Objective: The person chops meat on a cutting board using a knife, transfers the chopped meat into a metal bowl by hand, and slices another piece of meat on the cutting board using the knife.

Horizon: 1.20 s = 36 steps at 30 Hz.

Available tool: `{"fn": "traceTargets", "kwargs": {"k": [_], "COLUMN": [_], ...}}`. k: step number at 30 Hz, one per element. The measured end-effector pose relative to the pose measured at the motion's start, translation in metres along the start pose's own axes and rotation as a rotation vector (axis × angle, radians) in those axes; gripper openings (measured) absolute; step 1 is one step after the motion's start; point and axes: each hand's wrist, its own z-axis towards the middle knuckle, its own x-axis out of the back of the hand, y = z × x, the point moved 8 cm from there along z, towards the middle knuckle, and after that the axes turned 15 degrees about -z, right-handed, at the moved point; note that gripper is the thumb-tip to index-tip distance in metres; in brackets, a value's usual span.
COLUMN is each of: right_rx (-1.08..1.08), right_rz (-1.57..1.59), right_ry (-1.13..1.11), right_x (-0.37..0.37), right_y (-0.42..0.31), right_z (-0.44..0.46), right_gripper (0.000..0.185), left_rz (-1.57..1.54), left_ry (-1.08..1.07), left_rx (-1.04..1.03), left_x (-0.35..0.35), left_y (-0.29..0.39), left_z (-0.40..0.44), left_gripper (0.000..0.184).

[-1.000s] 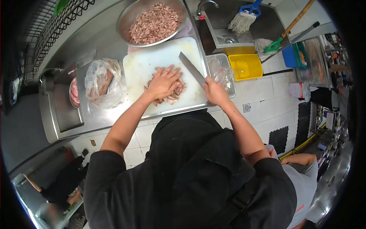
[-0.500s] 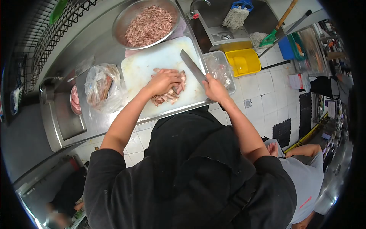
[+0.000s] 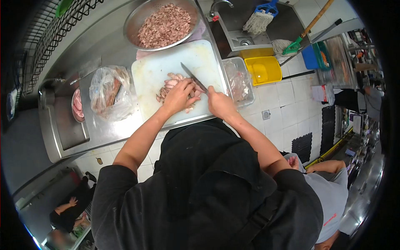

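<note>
My right hand (image 3: 221,103) is closed around the handle of a kitchen knife (image 3: 192,76). The blade points up and left across the white cutting board (image 3: 150,71), close beside the fingers of my left hand (image 3: 178,98). That hand presses on a pile of sliced raw meat (image 3: 173,80), its fingers bent over the pieces and its thumb out to the right. Some strips lie around and under my palm, partly hidden.
A steel bowl (image 3: 129,31) of chopped meat stands behind the board. To the left lie a plastic bag (image 3: 109,93) with meat and a sink with a bowl of meat (image 3: 78,106). A clear plastic tub (image 3: 246,85) and a yellow bin (image 3: 263,70) are right. Two other people are nearby.
The knife has moved left and turned down toward the meat, its blade now beside my left fingers. My left hand has shifted slightly, uncovering slices at the top of the pile.
</note>
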Motion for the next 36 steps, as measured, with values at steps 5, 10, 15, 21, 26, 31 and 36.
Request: {"fn": "traceTargets", "kwargs": {"k": [5,10,15,21,26,31,36], "right_rx": [0.039,0.009,0.039,0.058,-0.024,-0.014,-0.058], "right_rz": [-0.022,-0.089,-0.134,-0.178,-0.139,0.015,0.029], "right_ry": [-0.013,-0.090,-0.127,-0.202,-0.303,-0.199,-0.232], "right_x": [0.013,0.013,0.011,0.039,0.014,-0.001,-0.003], "right_y": [-0.010,0.001,-0.006,-0.020,-0.021,-0.013,-0.022], "right_z": [0.016,0.010,0.010,0.013,0.019,0.049,0.018], "right_gripper": [0.023,0.021,0.020,0.020,0.021,0.022,0.026], "left_rz": [0.149,0.169,0.137,0.046,-0.009,-0.044,-0.053], "left_ry": [0.141,0.076,0.106,0.011,-0.001,-0.049,-0.061], "left_rx": [-0.129,-0.144,-0.084,-0.124,-0.132,-0.090,-0.091], "left_x": [0.029,0.019,0.022,0.012,0.015,0.008,0.012], "left_y": [0.008,0.000,-0.003,-0.009,-0.014,-0.016,-0.018], "left_z": [-0.004,-0.003,-0.001,0.011,0.016,0.011,0.014], "left_gripper": [0.038,0.032,0.032,0.024,0.025,0.027,0.027]}}
